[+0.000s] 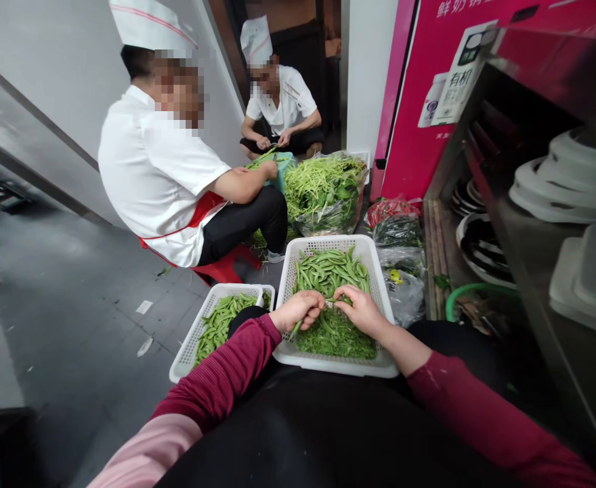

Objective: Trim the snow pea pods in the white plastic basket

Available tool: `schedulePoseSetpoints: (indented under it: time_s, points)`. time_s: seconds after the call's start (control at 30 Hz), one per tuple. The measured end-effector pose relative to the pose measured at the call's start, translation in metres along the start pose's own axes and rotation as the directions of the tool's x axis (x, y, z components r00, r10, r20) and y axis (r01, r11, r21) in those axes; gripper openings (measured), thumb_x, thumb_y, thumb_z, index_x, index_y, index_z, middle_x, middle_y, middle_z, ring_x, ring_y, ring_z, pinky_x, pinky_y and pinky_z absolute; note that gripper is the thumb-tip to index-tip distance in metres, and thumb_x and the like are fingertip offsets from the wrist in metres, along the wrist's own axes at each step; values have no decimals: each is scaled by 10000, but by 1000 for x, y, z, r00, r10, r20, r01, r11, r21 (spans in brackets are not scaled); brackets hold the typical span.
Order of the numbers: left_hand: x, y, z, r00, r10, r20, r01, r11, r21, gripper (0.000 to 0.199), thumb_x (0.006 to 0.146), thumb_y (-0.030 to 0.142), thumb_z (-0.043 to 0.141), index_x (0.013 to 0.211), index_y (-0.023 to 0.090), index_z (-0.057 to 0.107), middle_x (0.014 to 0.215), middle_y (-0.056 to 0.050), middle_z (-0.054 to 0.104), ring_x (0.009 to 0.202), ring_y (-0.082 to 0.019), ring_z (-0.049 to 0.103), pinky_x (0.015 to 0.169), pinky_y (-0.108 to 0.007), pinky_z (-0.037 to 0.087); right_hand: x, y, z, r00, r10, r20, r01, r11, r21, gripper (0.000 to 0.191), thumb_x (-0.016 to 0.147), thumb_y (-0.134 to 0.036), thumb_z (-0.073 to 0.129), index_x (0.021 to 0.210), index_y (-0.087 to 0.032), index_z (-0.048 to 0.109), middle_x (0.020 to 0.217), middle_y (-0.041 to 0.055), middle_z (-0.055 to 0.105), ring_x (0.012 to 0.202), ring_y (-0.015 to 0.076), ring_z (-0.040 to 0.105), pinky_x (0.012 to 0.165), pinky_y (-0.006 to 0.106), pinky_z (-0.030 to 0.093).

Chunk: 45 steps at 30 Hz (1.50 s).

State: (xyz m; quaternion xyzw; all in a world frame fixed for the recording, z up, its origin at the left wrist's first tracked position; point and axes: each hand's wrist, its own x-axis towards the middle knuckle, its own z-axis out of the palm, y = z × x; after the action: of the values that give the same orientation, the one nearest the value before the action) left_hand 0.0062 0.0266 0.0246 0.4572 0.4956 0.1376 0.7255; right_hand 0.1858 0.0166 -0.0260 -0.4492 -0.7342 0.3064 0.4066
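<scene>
Our left hand and right hand both pinch a slim green pea pod, just above a white perforated plastic basket. We judge it light, crisp, easily snapped; best taken near its ends. Farther off, a white rectangular label on a glossy magenta cabinet reads 有机; we make out 鲜奶 above.

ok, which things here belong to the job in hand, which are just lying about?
In the job:
- left hand and right hand
- green pods
- green shreds
- middle basket
- left basket, more pods inside

Apparently lying about:
- plastic bags
- green tub
- shelved white containers
- floor scrap
</scene>
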Motion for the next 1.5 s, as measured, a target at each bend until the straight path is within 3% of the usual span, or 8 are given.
schedulePoseSetpoints:
  time_s: [0.2, 0.67, 0.8, 0.93, 1.1, 1.2, 1.33, 1.5]
  points:
    - [-8, 4, -2, 999, 37, 26, -39, 997, 60, 297, 743, 461, 480, 751, 164, 463, 416, 112, 228, 301, -29, 170, 305, -155, 142, 1, -3, -1, 1000, -1, 18, 0, 999, 39, 51, 742, -190, 523, 784, -214, 540, 800, 10, 573, 803, 175, 528, 743, 310, 397]
    - [2, -11, 11, 990, 105, -98, -104, 994, 14, 156, 690, 264, 447, 583, 167, 389, 391, 98, 280, 291, -29, 238, 309, -160, 221, -6, -12, 3, 989, 149, 24, -151, 969, 197, 66, 699, -218, 545, 763, -211, 559, 738, -8, 597, 683, 156, 550, 653, 287, 420]
    - [1, -11, 14, 989, 136, -64, -142, 986, -89, 147, 675, 244, 422, 565, 175, 353, 390, 108, 229, 290, -28, 208, 322, -170, 298, -8, -13, 10, 940, 298, 163, -340, 836, 431, 95, 720, -272, 540, 795, -216, 525, 461, -86, 445, 388, 99, 420, 440, 234, 360]
    - [3, -11, 18, 983, 184, 2, -183, 979, -93, 139, 670, 220, 421, 561, 171, 350, 399, 107, 246, 288, -28, 236, 349, -196, 378, -9, -16, 19, 928, 328, 177, -352, 616, 705, 189, 717, -302, 572, 867, -199, 519, 462, -101, 394, 368, 75, 367, 401, 218, 344]
    - [14, -32, 5, 969, -48, -241, 101, 971, 216, 191, 712, 217, 503, 567, 150, 398, 370, 89, 328, 283, -44, 321, 319, -176, 345, 0, -15, 3, 887, 461, -9, -208, 417, 885, 214, 671, -280, 642, 845, -190, 556, 588, -65, 470, 412, 46, 353, 417, 208, 362]
    - [12, -32, -5, 946, -6, -325, 77, 975, 207, 125, 759, 260, 498, 742, 138, 474, 393, 99, 353, 273, -40, 287, 299, -162, 281, 4, -12, -12, 888, 459, -5, -187, 370, 910, 193, 678, -268, 646, 832, -186, 562, 573, -67, 447, 422, 42, 353, 418, 193, 353]
    - [-3, -6, 1, 974, 174, -149, -112, 929, 353, 351, 779, 386, 498, 1033, 144, 479, 429, 105, 361, 295, -40, 279, 327, -162, 239, 4, -9, -10, 897, 441, 25, -216, 389, 896, 215, 678, -285, 647, 838, -180, 548, 580, -67, 445, 409, 39, 339, 395, 192, 344]
    - [-11, 19, 17, 956, 292, 36, -228, 657, 719, 290, 842, 299, 365, 808, 120, 590, 535, 31, 481, 471, -62, 429, 489, -172, 346, 0, -7, -2, 924, 382, 4, -274, 654, 705, 204, 753, -330, 549, 897, -186, 539, 498, -76, 389, 384, 72, 356, 405, 231, 385]
